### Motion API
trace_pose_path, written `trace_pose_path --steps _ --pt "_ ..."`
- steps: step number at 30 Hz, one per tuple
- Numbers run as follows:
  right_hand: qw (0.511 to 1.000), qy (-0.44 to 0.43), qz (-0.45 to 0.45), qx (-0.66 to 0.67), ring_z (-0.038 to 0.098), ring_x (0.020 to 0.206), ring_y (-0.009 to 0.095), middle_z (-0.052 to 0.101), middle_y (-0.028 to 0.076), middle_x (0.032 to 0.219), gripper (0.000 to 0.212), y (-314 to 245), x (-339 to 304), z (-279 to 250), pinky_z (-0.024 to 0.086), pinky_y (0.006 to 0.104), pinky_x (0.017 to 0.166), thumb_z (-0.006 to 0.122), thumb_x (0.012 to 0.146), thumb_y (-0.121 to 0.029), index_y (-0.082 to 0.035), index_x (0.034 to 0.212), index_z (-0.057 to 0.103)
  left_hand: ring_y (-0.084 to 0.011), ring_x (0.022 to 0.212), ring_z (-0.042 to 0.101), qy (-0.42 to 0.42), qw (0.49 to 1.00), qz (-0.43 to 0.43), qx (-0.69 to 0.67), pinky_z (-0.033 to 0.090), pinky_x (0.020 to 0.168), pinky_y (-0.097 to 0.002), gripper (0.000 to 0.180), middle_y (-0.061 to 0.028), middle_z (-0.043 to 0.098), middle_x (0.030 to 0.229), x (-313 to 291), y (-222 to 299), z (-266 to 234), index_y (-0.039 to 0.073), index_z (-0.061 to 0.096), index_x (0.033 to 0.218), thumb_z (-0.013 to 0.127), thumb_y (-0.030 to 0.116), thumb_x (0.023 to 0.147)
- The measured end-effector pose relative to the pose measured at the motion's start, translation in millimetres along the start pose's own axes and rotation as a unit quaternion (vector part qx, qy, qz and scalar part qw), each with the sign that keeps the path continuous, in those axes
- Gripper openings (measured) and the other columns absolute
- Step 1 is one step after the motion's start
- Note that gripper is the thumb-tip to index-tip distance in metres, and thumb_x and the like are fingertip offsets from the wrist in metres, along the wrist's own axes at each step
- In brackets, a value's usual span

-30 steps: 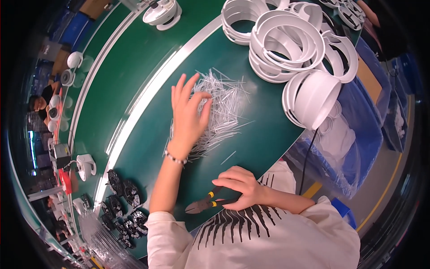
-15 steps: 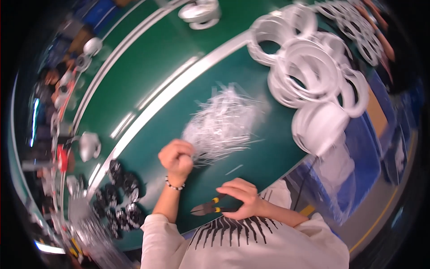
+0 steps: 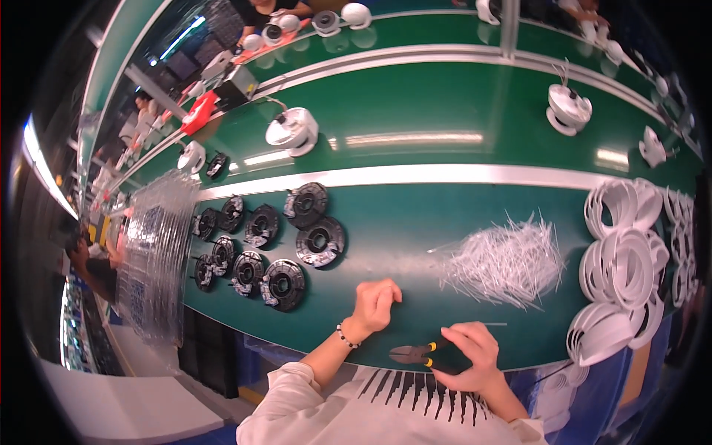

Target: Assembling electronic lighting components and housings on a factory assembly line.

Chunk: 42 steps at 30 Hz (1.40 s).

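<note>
My right hand (image 3: 473, 356) grips a pair of diagonal cutters (image 3: 409, 354) with black and yellow handles, its jaws pointing left near the table's front edge. My left hand (image 3: 377, 304), with a beaded bracelet at the wrist, is closed above the green table; whatever its fingers hold, if anything, is hidden. A loose heap of thin whitish plastic strips (image 3: 508, 263) lies to the right of my left hand and beyond my right hand. One single strip (image 3: 495, 323) rests apart, just past my right hand.
Several round black parts (image 3: 320, 241) lie on the left. Stacks of white rings (image 3: 621, 267) stand at the right. Clear plastic trays (image 3: 156, 259) are piled at the left end. White camera-like housings (image 3: 293, 132) sit on the green belt (image 3: 445, 96) beyond a pale rail.
The view has swung left, bringing the black parts and trays into fuller sight. My left hand has come away from the strip heap's edge. The cutters stay in my right hand.
</note>
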State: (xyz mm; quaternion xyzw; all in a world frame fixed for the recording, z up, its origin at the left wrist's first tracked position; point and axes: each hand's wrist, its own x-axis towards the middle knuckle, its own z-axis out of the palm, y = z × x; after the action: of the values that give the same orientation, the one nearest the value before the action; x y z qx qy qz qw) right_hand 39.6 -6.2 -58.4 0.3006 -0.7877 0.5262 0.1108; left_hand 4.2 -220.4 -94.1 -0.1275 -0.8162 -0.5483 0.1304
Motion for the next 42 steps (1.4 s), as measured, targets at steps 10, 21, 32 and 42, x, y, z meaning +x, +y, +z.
trace_pose_path --steps 10,21,32,42 --pt "0.995 -0.016 0.090 0.042 0.056 0.071 0.024 0.057 0.013 0.081 0.049 0 -8 44 0.046 0.0307 0.066 0.070 0.049 -0.011 0.001 0.095 0.057 -0.0202 0.046 0.048 0.084 0.982 -0.075 -0.149 0.036 0.043 -0.0269 0.014 -0.0062 0.049 0.055 -6 6 9 0.003 0.053 0.072 0.042 -0.005 0.072" --pt "0.979 0.070 0.113 0.155 0.046 0.081 0.019 0.046 0.009 0.093 0.048 13 16 57 0.040 0.0313 0.076 0.061 0.065 0.007 0.006 0.110 0.045 -0.0209 0.041 0.036 0.053 0.983 0.033 -0.173 0.020 0.039 -0.0309 0.017 -0.0052 0.035 0.048 -10 -6 -1 0.003 0.031 0.047 0.041 -0.011 0.045" --pt "0.972 0.072 0.152 0.165 0.047 0.085 0.019 0.047 0.010 0.098 0.052 33 0 62 0.040 0.0314 0.078 0.059 0.067 0.008 0.006 0.116 0.041 -0.0114 0.049 0.052 -0.064 0.983 -0.132 -0.108 0.045 0.060 -0.0245 0.026 -0.0015 0.047 0.045 -13 11 -9 0.000 0.057 0.104 0.055 0.002 0.078" --pt "0.988 0.110 -0.031 -0.100 0.054 0.072 0.026 0.055 0.015 0.080 0.048 -5 110 -6 0.044 0.0315 0.068 0.060 0.048 -0.006 0.004 0.095 0.055 -0.0175 0.055 0.062 -0.097 0.982 0.095 -0.131 0.028 0.100 -0.0442 0.038 -0.0148 0.063 0.089 -17 -23 -30 0.005 0.064 0.094 0.046 -0.008 0.062"
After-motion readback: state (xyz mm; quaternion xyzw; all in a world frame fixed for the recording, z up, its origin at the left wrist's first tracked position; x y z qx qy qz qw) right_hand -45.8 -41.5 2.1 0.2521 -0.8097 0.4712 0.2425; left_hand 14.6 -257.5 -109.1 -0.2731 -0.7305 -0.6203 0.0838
